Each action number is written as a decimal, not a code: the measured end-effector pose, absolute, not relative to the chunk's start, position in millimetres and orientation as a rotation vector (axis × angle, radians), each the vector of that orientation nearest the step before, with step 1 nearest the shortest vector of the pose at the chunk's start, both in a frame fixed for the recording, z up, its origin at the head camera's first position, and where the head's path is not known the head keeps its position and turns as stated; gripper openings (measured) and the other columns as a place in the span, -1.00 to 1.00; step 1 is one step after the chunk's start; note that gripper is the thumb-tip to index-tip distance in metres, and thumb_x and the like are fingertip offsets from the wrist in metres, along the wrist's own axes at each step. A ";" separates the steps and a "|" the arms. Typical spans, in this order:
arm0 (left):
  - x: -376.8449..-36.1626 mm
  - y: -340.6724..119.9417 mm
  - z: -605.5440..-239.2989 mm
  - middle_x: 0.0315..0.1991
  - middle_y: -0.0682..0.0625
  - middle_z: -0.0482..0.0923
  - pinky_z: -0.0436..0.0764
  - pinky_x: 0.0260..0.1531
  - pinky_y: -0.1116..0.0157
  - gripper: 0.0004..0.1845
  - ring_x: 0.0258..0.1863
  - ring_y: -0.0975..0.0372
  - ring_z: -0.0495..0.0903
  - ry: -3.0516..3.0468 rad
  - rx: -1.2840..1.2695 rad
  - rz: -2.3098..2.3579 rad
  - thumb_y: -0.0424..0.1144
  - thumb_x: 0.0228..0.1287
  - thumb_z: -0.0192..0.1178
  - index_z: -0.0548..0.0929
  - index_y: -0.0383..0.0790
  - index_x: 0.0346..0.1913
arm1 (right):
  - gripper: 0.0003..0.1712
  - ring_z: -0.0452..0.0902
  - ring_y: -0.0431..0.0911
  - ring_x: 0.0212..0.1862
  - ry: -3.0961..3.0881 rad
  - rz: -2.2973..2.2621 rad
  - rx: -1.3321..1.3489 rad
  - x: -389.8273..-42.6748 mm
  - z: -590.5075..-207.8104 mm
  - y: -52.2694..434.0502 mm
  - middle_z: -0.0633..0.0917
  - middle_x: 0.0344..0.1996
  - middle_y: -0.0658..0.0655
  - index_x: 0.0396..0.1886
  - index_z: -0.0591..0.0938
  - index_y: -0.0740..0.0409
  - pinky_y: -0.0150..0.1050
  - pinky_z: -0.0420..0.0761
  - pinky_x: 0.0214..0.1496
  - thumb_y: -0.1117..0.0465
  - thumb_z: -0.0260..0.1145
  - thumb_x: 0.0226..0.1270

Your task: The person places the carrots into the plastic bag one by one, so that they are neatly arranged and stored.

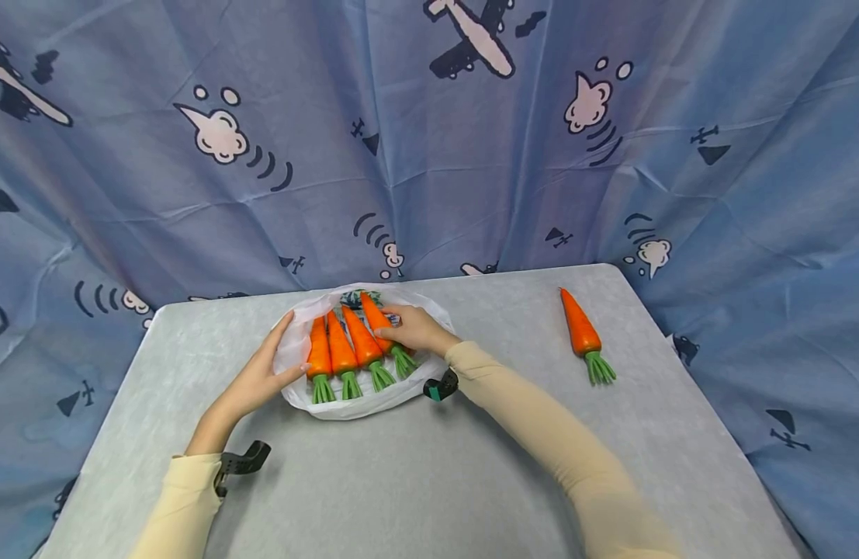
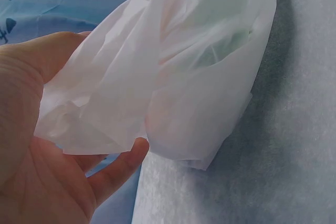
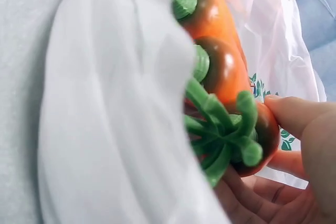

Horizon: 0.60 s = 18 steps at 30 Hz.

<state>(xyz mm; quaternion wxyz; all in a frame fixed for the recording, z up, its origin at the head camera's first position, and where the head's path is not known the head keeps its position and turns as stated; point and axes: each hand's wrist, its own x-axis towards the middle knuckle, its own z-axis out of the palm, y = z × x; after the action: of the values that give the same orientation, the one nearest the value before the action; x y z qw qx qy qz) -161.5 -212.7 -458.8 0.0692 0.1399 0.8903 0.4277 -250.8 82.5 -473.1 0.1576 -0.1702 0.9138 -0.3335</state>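
A white plastic bag lies with its mouth spread, and several orange toy carrots with green tops sit side by side in it. My right hand reaches over the bag's right rim and grips the rightmost carrot. In the right wrist view, the thumb lies on that carrot's side, with fingers beneath. At the bag's left side, my left hand holds the rim between thumb and spread fingers. The left wrist view shows the bag's thin wall covering part of that hand.
One more carrot lies by itself on the right part of the light grey table. A blue curtain printed with planes hangs behind the table and down its sides. Each wrist carries a black camera mount.
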 end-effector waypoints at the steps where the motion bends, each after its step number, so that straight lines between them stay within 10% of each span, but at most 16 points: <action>1: -161.3 -212.9 -459.1 0.62 -0.25 -0.22 -0.03 0.46 -0.34 0.05 0.57 -0.25 -0.14 2.682 0.421 1.287 -0.11 0.30 0.31 -0.23 0.07 0.61 | -0.33 0.65 -0.04 -0.09 2.611 -0.953 -0.482 -249.7 -473.4 82.5 0.63 0.24 0.15 0.42 0.44 0.00 -0.17 0.65 0.05 -0.08 0.30 0.37; 18: -160.9 -212.5 -460.0 0.62 -0.26 -0.22 -0.02 0.45 -0.35 0.04 0.57 -0.25 -0.15 2.676 0.425 1.291 -0.12 0.31 0.30 -0.22 0.06 0.61 | -0.31 0.53 -0.01 0.27 2.623 -0.949 -0.422 -243.4 -478.7 83.7 0.53 0.36 0.14 0.43 0.43 0.06 -0.08 0.48 0.41 -0.08 0.29 0.38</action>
<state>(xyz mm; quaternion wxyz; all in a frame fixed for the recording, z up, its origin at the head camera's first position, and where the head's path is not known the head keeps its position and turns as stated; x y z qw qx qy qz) -160.9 -212.5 -460.0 0.0703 0.1412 0.8894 0.4290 -243.4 83.7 -478.7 0.1596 -0.1478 0.9178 -0.3321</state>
